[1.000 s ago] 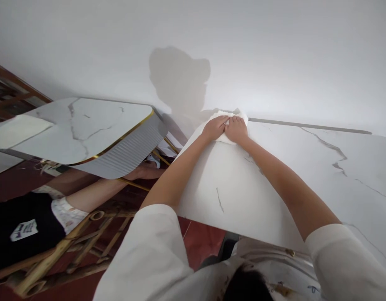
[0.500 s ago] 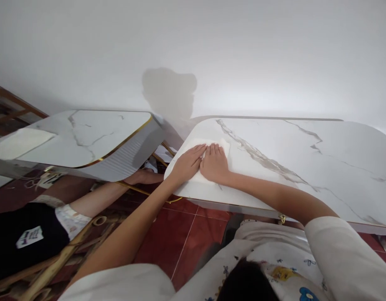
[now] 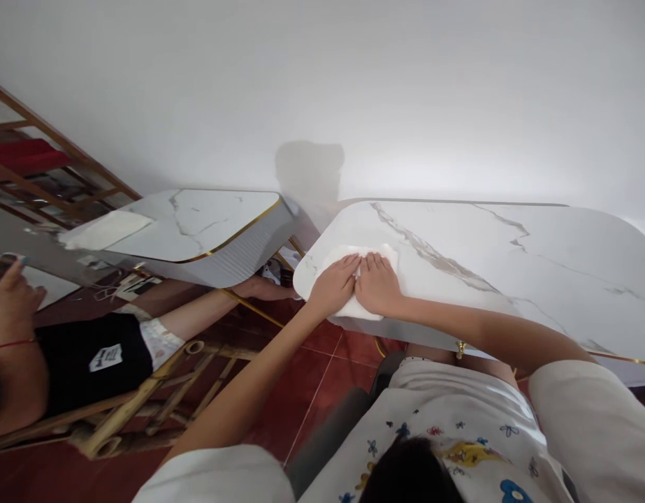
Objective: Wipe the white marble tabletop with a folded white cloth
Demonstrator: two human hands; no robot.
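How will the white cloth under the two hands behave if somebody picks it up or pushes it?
The white cloth is probably floppy, as its edge looks soft and uneven. It is likely light, lying low and thin-looking. Pushed, it may slide or wrinkle, since the tabletop looks smooth.

The left arm (image 3: 249,381) and right arm (image 3: 490,332) reach forward; left hand (image 3: 332,286) and right hand (image 3: 378,284) lie palm down together near the table's (image 3: 574,286) left front corner.

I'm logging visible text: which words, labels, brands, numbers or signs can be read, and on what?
No text can be read.
White label on the black garment at left: dark lettering, too small and blurred to read.
White cloth and the marble-patterned tabletop beneath it: no lettering visible.
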